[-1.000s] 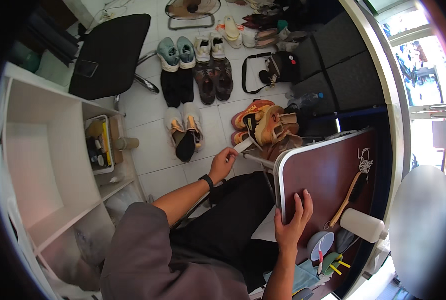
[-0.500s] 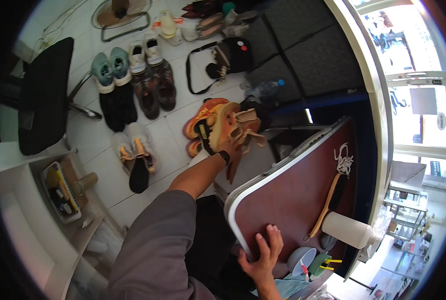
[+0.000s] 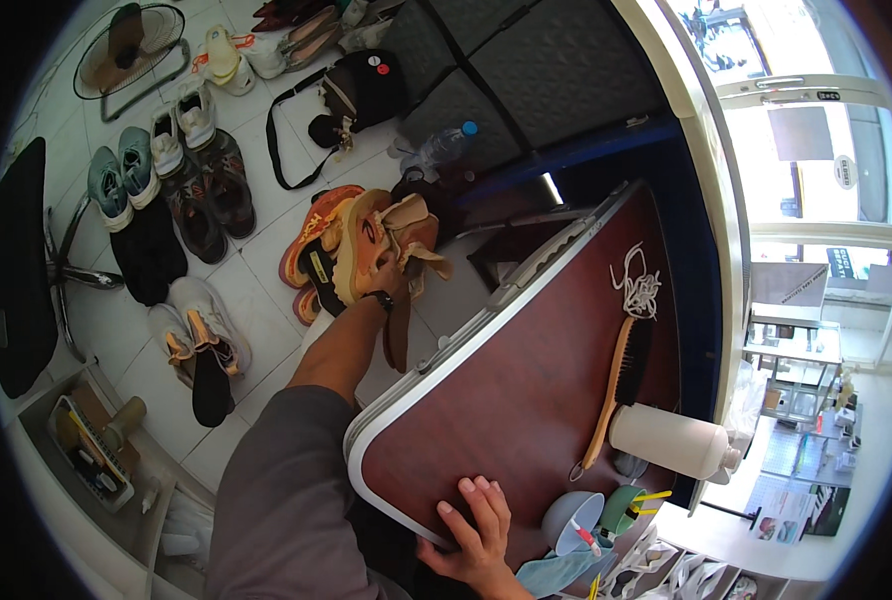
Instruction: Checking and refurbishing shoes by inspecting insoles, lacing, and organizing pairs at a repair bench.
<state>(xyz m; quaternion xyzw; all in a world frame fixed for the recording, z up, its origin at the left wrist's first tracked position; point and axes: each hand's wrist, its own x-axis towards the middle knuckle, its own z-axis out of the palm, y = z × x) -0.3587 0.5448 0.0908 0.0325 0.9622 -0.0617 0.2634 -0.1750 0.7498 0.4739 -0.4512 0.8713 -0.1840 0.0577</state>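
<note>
My left hand (image 3: 392, 277), below a dark wristwatch, reaches down to the floor and grips a tan-orange shoe (image 3: 364, 240). Part of its fingers is hidden against the shoe. The shoe leans on a heap with an orange-red shoe (image 3: 309, 230) and a black-and-yellow item; loose tan pieces (image 3: 411, 225) hang beside it. My right hand (image 3: 481, 535) rests palm down, fingers spread, on the near edge of a dark red tabletop (image 3: 506, 400) with a pale metal rim. It holds nothing.
On the tabletop lie white shoelaces (image 3: 638, 290), a wooden-handled brush (image 3: 614, 385), a white bottle (image 3: 671, 440) and a pale blue bowl (image 3: 569, 522). Several shoe pairs, a black bag (image 3: 364, 90), a water bottle (image 3: 446, 148) and a fan (image 3: 129, 55) stand on the floor. A chair (image 3: 21, 270) is at left.
The view has swung, so the floor and table sit further left in the picture. My left hand stays at the tan-orange shoe, and my right hand stays on the table edge.
</note>
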